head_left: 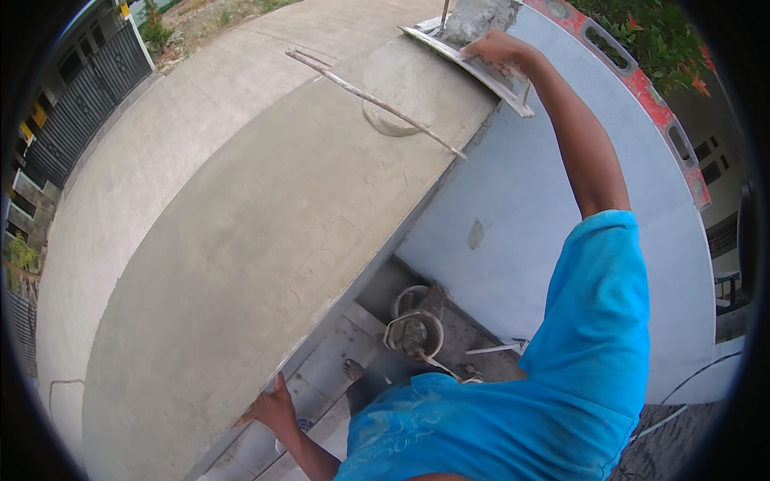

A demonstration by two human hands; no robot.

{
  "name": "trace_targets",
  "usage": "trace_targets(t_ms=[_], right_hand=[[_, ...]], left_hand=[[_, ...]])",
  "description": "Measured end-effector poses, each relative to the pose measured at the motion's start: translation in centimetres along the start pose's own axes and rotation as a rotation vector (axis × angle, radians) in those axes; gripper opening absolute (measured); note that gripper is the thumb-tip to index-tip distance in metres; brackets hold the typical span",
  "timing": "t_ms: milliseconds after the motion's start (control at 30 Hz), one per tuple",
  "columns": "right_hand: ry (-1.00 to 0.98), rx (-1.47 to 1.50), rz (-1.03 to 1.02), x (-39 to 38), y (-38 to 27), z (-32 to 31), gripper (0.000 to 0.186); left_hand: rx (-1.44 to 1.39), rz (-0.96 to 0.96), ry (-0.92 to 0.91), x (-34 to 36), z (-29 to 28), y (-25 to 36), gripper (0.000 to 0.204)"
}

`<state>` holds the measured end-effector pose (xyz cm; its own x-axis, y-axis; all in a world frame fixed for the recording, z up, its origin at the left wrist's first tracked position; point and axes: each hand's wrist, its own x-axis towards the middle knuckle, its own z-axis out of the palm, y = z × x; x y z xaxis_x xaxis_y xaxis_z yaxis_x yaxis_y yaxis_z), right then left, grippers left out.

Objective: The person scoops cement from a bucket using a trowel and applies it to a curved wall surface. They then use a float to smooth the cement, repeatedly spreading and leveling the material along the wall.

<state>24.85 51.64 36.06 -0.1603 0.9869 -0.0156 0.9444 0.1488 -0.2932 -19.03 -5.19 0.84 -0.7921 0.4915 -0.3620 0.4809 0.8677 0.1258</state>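
My right hand grips a long flat plastering float at the far end of the grey plastered ledge, beside a rough cement patch. Below the float, a thin cement-crusted rod lies slanting across the ledge, over a paler round smear. My left hand rests on the near edge of the ledge with its fingers apart, holding nothing.
A pale blue wall with a red level along its top stands on the right. Cement-stained buckets sit below by my bare foot. Beyond the ledge are a concrete road and a gate.
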Motion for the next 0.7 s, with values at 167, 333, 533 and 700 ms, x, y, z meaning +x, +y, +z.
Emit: trace_targets(t_ms=[167, 333, 533, 700], right_hand=[[-0.213, 0.157, -0.037, -5.2, -4.8, -0.3, 0.051], [-0.519, 0.278, -0.182, -10.5, -9.9, 0.3, 0.039], [-0.106, 0.274, -0.002, -9.5, -1.7, -3.2, 0.040], [-0.031, 0.193, 0.039, -7.5, 2.9, -2.5, 0.045]], left_hand=[[0.096, -0.027, -0.007, -0.4, -0.4, 0.3, 0.112], [0.019, 0.000, 0.117, -0.5, -1.0, 0.6, 0.103], [-0.053, 0.394, 0.673, -0.3, 1.2, -0.4, 0.082], [0.015, 0.395, 0.697, 0.5, 2.6, -1.6, 0.079]])
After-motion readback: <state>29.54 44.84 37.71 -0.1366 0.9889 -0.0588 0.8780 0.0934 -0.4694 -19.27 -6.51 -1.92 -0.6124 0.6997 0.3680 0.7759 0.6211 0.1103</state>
